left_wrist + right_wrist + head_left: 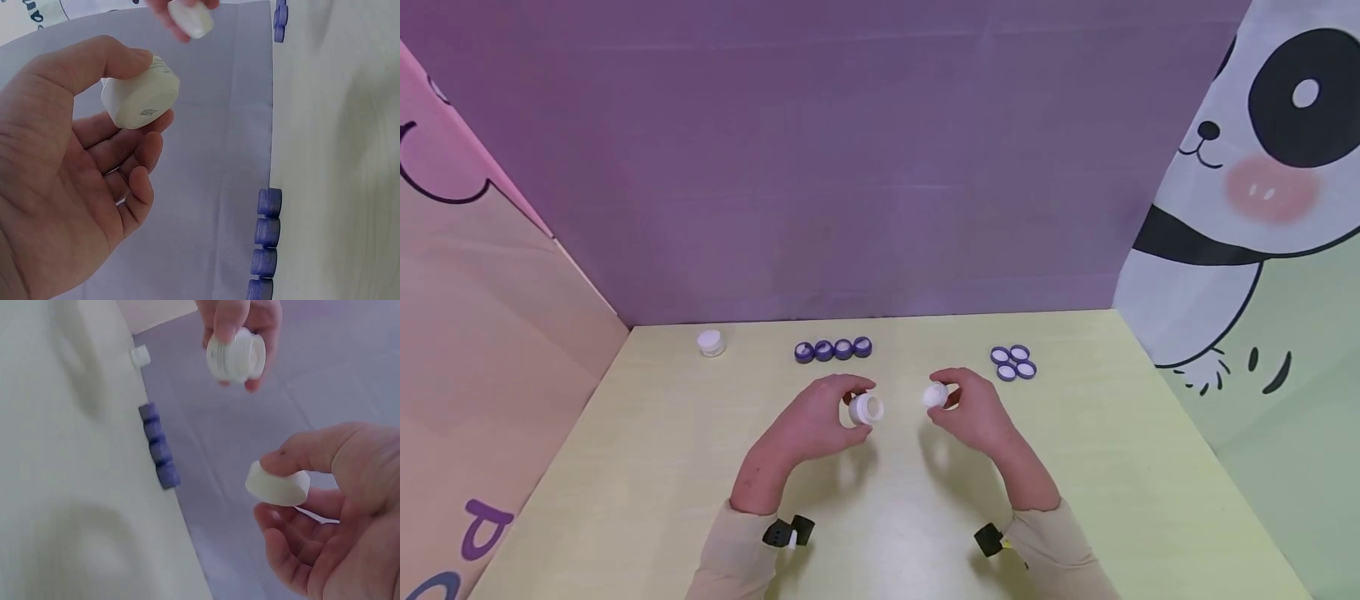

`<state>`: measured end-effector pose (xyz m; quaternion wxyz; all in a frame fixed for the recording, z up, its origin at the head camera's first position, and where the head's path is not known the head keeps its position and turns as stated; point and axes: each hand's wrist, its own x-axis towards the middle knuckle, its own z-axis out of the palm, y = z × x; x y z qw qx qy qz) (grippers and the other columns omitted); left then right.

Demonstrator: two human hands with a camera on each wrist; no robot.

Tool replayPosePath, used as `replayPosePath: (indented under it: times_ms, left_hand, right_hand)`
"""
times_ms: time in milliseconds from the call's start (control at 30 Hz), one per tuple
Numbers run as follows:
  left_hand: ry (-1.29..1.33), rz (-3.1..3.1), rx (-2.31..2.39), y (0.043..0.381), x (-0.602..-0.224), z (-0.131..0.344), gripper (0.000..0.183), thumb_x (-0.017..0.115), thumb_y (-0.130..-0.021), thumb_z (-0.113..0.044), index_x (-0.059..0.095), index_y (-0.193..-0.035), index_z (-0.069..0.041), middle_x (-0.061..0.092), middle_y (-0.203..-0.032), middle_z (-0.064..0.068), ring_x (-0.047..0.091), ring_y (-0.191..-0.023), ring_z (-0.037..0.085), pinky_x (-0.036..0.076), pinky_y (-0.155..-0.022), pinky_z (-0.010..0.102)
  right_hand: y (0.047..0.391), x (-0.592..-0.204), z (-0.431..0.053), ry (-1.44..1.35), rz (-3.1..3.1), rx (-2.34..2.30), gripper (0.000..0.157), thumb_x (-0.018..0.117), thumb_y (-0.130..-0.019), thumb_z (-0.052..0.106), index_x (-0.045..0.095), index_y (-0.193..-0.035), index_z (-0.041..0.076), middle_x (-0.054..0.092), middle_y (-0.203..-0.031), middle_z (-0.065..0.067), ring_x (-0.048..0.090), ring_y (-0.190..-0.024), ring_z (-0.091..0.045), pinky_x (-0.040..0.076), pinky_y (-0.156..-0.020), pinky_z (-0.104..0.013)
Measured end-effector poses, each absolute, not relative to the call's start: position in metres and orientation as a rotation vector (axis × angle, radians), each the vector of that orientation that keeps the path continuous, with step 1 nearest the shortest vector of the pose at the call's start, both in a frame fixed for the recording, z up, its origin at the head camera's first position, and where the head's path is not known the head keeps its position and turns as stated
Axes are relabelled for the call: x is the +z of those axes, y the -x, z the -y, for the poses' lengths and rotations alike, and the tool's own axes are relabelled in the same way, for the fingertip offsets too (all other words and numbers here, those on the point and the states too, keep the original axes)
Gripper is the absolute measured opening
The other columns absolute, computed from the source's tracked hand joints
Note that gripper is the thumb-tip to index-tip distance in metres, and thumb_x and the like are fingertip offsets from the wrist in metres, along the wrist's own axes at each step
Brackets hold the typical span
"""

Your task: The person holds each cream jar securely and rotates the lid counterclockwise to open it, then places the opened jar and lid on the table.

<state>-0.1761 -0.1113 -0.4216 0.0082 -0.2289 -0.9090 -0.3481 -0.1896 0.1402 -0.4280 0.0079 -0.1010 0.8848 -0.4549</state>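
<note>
My left hand (822, 418) grips a small white cream jar (867, 408) between thumb and fingers, tilted so its uncovered mouth faces the head camera. In the left wrist view the base of that jar (149, 100) shows small printed marks. A white screw lid (935, 395) is pinched in my right hand (976, 410), thumb on one side and fingers on the other. Both hands are raised over the table, the lid apart from the jar and to its right. The right wrist view shows the lid (278, 485) close, with the jar (236, 357) beyond it.
Several small purple jars (833, 349) stand in a row at the table's back. To their right lies a cluster of purple lids (1006, 372), white insides up. Another white jar (711, 342) with its lid on is at the back left. A purple backdrop (865, 167) rises behind the table (647, 467).
</note>
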Motion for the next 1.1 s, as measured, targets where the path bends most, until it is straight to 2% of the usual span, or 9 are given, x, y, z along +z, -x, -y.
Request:
replayPosePath:
  times_ms: [133, 333, 500, 767, 900, 1100]
  left_hand:
    - [0.744, 2.822, -1.064, 0.178, -0.422, 0.112, 0.042, 0.08, -0.075, -0.013, 0.067, -0.114, -0.008, 0.063, -0.099, -0.007, 0.056, -0.089, 0.011, 0.049, -0.082, 0.034]
    - [0.708, 2.864, -1.091, 0.176, -0.426, 0.115, 0.035, 0.081, -0.075, -0.014, 0.068, -0.108, -0.013, 0.061, -0.095, -0.011, 0.055, -0.089, 0.011, 0.048, -0.083, 0.035]
    - [0.656, 2.899, -1.078, 0.174, -0.425, 0.12, 0.036, 0.082, -0.075, -0.018, 0.068, -0.108, -0.016, 0.06, -0.095, -0.013, 0.055, -0.09, 0.01, 0.048, -0.083, 0.034]
    - [0.638, 2.911, -1.044, 0.174, -0.424, 0.13, 0.038, 0.084, -0.074, -0.019, 0.068, -0.109, -0.015, 0.062, -0.096, -0.011, 0.057, -0.091, 0.015, 0.048, -0.082, 0.035]
    - [0.661, 2.916, -1.042, 0.174, -0.428, 0.133, 0.038, 0.084, -0.074, -0.022, 0.069, -0.108, -0.015, 0.062, -0.096, -0.011, 0.057, -0.091, 0.015, 0.047, -0.082, 0.035]
    - [0.652, 2.915, -1.038, 0.176, -0.431, 0.134, 0.038, 0.085, -0.073, -0.025, 0.069, -0.106, -0.018, 0.06, -0.093, -0.016, 0.058, -0.093, 0.019, 0.047, -0.081, 0.035]
  right_hand:
    - [0.197, -0.431, -0.153, 0.212, -2.765, -1.432, 0.047, 0.077, -0.075, 0.002, 0.063, -0.12, 0.005, 0.064, -0.108, -0.006, 0.059, -0.078, -0.019, 0.05, -0.063, -0.031]
    - [0.203, -0.433, -0.168, 0.17, -2.79, -1.392, 0.044, 0.077, -0.075, 0.004, 0.062, -0.117, 0.003, 0.064, -0.108, -0.009, 0.058, -0.078, -0.02, 0.049, -0.061, -0.031]
    - [0.208, -0.434, -0.181, 0.172, -2.857, -1.305, 0.04, 0.08, -0.075, 0.011, 0.063, -0.111, 0.002, 0.062, -0.101, -0.01, 0.056, -0.077, -0.021, 0.047, -0.062, -0.032]
    - [0.217, -0.441, -0.205, 0.134, -2.918, -1.201, 0.044, 0.078, -0.08, 0.021, 0.061, -0.113, -0.001, 0.064, -0.107, -0.014, 0.061, -0.085, -0.026, 0.049, -0.067, -0.033]
    - [0.219, -0.447, -0.219, 0.111, -2.941, -1.177, 0.042, 0.078, -0.079, 0.022, 0.062, -0.109, -0.002, 0.065, -0.104, -0.014, 0.06, -0.091, -0.029, 0.048, -0.068, -0.033]
    - [0.223, -0.449, -0.236, 0.073, -2.98, -1.107, 0.04, 0.076, -0.079, 0.02, 0.062, -0.108, -0.004, 0.064, -0.102, -0.018, 0.058, -0.088, -0.03, 0.046, -0.066, -0.032]
